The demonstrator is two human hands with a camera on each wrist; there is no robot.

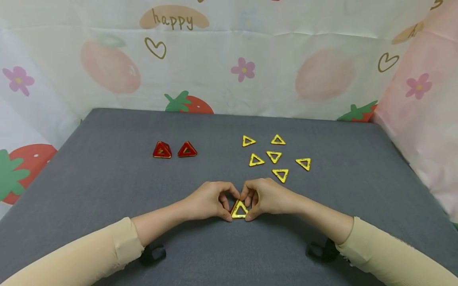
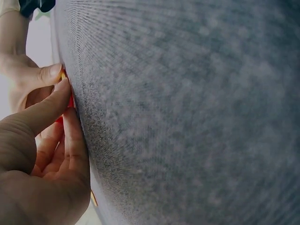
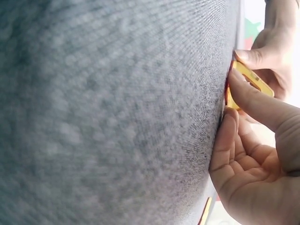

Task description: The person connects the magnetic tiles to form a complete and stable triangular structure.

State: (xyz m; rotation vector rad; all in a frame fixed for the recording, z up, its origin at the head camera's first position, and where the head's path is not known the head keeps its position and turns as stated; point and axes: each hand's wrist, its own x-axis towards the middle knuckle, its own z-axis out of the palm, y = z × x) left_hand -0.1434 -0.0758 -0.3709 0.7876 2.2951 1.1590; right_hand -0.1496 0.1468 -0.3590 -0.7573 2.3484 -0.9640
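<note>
Over on the left of the grey cloth-covered bench (image 1: 107,190), two red pyramids (image 1: 166,151) are parked. Then comes the left hand (image 1: 211,200), curled and pinching; a yellow hollow-centred plastic-looking triangle (image 1: 239,216) is held right between it and the right hand (image 1: 270,198), also pinching. It's gripped about equally close by both, tip pointed away across the bench. Six loose yellow triangles (image 1: 280,171) are scattered beyond the right hand.

I see a pale cream left sleeve (image 1: 78,254) and a matching right sleeve (image 1: 404,254), both ending in wide cuffs (image 1: 128,243). Beside each cuff I make out a curved black fitting (image 1: 146,257).
</note>
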